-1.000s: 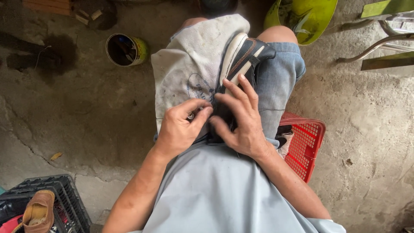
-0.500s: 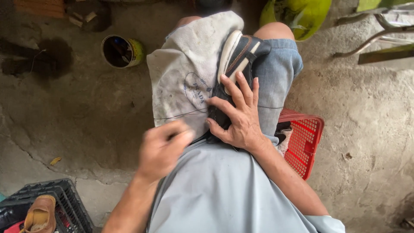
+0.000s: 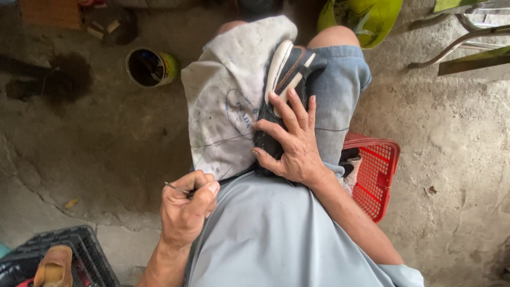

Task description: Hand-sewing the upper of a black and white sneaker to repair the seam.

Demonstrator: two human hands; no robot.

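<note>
- Head camera looks straight down at a seated person's lap, with rough concrete floor (image 3: 79,159) all around.
- A dark sneaker (image 3: 284,79) with a white sole edge lies along the lap between the knees, toe end pointing away from the body.
- The right hand (image 3: 292,141) lies flat on the sneaker, fingers spread and stretched forward over its dark upper, thumb out to the side against the cloth.
- A soiled whitish cloth (image 3: 228,101) is draped over the left thigh, just beside the sneaker and touching it.
- The right thigh wears blue denim shorts (image 3: 340,90), and a bare knee shows above the hem.
- The left hand (image 3: 186,210) is off the sneaker, down by the left hip; its fingers are curled tight and pinch a thin metal needle-like tool (image 3: 175,187), whose tip pokes out to the left.
- A thin dark thread (image 3: 223,141) runs across the cloth towards the sneaker.
- A light blue shirt (image 3: 276,239) fills the lower middle of the view.
- A red plastic basket (image 3: 380,175) sits on the floor just beside the right hip.
- A black crate (image 3: 87,255) at lower left holds a tan shoe (image 3: 53,266).
- A round open tin (image 3: 149,66) stands on the floor at upper left, well apart from the hands.
</note>
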